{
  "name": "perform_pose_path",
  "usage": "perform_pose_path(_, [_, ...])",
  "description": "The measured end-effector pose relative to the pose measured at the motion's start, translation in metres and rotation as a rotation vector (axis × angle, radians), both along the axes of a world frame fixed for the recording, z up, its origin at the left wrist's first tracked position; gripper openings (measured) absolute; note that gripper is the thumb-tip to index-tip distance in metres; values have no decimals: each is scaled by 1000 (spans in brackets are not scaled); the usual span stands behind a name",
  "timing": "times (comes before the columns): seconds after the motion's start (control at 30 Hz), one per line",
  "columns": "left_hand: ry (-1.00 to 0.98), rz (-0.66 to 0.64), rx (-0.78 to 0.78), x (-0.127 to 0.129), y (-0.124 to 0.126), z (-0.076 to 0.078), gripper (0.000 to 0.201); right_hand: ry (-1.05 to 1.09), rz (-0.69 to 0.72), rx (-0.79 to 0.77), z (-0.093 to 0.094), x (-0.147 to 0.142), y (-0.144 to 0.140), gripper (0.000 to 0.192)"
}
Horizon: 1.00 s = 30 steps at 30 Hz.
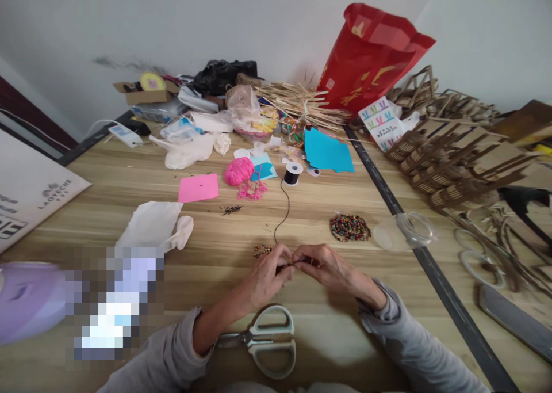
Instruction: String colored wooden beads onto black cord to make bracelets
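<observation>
1. Both hands meet mid-worktop [129, 186], close to the near edge; left hand [266, 278] and right hand [324, 266] have fingertips pinched together on a thin black cord [282, 212], fingers curled tight, not spread
2. The cord runs from the pinch away from the person, in a soft curve, to a small black spool [292, 174] standing on the wood
3. A short run of strung beads [262, 250] lies touching the left hand on its far side; whether more beads sit inside the pinch I can't tell
4. A loose beads pile [350, 227], multicoloured, tiny & round, lies near the right hand, w/ a clear plastic lid [403, 232] just beside it
5. Free room: bare wood-grain laminate btwn the hands and the spool, & to the left up to the crumpled white tissue [155, 226]. A dark metal strip [414, 240] runs diagonally on the right, past the lid
6. Scissors [265, 340] w/ pale grey-green loop handles lie btwn the forearms at the near edge, blades pointing left
7. Further off: fuzzy pink yarn ball [238, 171], flat pink paper [198, 187], blue paper [328, 151], glossy red bag [366, 56] upright by the wall, bundle of thin wooden sticks [297, 102]
8. Right of the strip: stacked laser-cut wooden parts [457, 163], slatted & brown
</observation>
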<state>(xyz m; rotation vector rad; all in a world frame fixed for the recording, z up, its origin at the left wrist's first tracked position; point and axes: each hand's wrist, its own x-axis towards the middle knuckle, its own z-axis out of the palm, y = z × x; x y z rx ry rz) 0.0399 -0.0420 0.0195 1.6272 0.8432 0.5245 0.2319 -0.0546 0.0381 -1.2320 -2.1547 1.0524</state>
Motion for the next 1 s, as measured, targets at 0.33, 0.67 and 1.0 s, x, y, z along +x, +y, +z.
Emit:
perform_pose_path(0.33, [7,20,83,3,-1,-5,21,71,-25,-64,-4,1,2,14])
perform_pose_path(0.67, [92,97,361,-5,-1,-8,18,91,-60,-203,-6,6,7,20])
perform_pose_path(1.0, [190,71,432,-12,1,-4,19,115,-50,-257,-11,11,9,26])
